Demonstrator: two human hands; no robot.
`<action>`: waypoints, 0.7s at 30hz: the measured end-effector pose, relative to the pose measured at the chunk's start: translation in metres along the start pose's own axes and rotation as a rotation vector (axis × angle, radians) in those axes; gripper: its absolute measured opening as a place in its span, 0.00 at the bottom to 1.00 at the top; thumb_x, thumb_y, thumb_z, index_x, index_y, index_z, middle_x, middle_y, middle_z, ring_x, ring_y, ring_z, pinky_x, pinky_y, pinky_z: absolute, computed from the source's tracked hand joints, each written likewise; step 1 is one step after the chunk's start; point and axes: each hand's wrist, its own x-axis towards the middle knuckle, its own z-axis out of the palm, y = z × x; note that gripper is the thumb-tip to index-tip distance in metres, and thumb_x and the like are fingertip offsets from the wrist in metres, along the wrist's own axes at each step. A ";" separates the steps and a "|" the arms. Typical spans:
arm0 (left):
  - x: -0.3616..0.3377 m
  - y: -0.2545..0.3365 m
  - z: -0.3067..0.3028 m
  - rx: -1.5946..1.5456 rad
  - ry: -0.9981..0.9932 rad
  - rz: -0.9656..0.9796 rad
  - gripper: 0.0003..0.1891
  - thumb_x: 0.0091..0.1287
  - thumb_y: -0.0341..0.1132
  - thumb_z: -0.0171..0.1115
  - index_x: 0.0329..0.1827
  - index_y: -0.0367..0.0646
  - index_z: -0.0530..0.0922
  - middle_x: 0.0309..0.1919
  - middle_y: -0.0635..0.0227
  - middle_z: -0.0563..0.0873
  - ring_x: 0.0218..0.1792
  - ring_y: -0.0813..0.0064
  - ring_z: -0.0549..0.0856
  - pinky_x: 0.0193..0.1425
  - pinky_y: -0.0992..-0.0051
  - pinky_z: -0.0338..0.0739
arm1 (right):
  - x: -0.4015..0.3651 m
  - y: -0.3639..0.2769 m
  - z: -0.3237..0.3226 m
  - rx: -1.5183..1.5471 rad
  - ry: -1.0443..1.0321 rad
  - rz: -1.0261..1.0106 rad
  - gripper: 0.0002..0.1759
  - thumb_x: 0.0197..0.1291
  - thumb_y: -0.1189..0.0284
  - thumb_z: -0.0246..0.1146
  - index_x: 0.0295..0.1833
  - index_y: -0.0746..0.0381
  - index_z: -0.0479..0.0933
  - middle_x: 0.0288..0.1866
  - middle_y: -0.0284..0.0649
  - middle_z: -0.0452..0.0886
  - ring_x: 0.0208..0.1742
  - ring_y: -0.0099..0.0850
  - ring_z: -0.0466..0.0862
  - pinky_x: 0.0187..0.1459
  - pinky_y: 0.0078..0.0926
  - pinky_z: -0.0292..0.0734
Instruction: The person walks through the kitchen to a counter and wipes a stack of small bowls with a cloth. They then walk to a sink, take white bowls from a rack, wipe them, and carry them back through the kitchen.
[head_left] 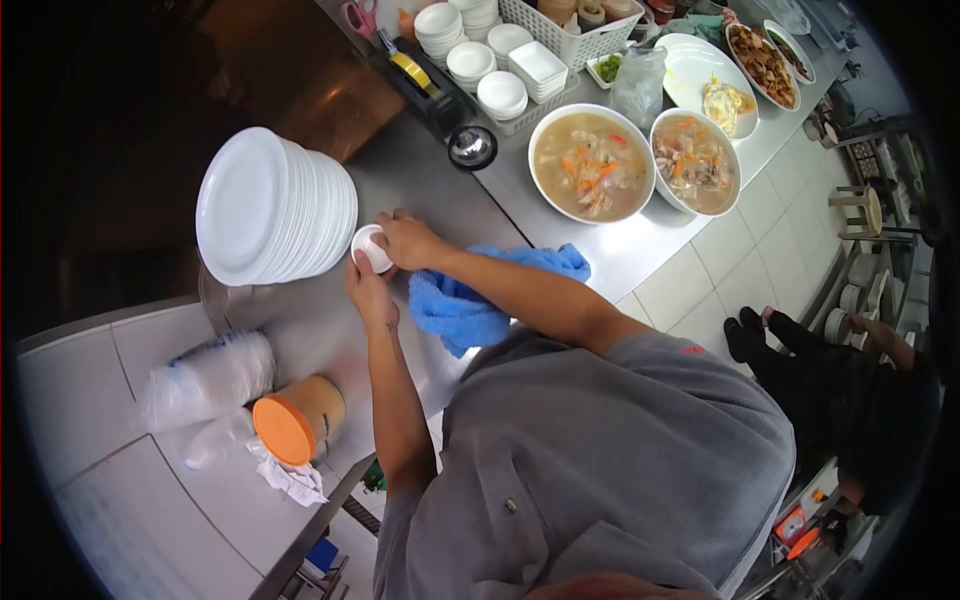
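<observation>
A small round white bowl (pixel 371 247) is between my two hands, above the steel counter (pixel 310 330). My left hand (pixel 369 290) holds its near side. My right hand (pixel 408 241) has its fingers closed at the other side, partly covering it. Under my right forearm lies a crumpled blue towel (pixel 465 305). Just left of the bowl is a tall leaning stack of white plates (pixel 280 210). More small white dishes (pixel 470 62) stand in piles at the back of the counter.
Two large bowls of soup (pixel 592 165) (pixel 696 162) stand to the right, near the counter edge. A tape dispenser (pixel 425 85) and a white basket (pixel 575 45) are behind. An orange-lidded tub (pixel 285 430) and bagged cups (pixel 215 375) sit at left. Another person (pixel 830 400) is at far right.
</observation>
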 end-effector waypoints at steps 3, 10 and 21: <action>-0.005 0.026 0.023 -0.009 -0.025 0.060 0.22 0.80 0.43 0.44 0.65 0.35 0.70 0.55 0.57 0.79 0.51 0.68 0.83 0.48 0.69 0.84 | -0.010 -0.024 -0.037 0.051 0.075 0.006 0.22 0.66 0.61 0.58 0.58 0.65 0.70 0.52 0.64 0.73 0.53 0.64 0.77 0.56 0.52 0.73; 0.040 0.132 0.172 0.056 -0.473 0.209 0.20 0.78 0.43 0.49 0.63 0.37 0.74 0.52 0.63 0.83 0.46 0.75 0.83 0.48 0.73 0.79 | 0.030 -0.030 -0.221 0.008 0.498 -0.042 0.23 0.63 0.63 0.61 0.57 0.68 0.76 0.51 0.67 0.79 0.54 0.57 0.81 0.54 0.47 0.76; 0.148 0.113 0.342 -0.069 -0.626 -0.035 0.14 0.67 0.31 0.57 0.49 0.28 0.75 0.40 0.55 0.83 0.38 0.65 0.84 0.35 0.67 0.78 | 0.090 -0.005 -0.313 -0.453 0.682 0.308 0.31 0.51 0.67 0.68 0.60 0.71 0.70 0.49 0.65 0.81 0.53 0.57 0.83 0.57 0.44 0.78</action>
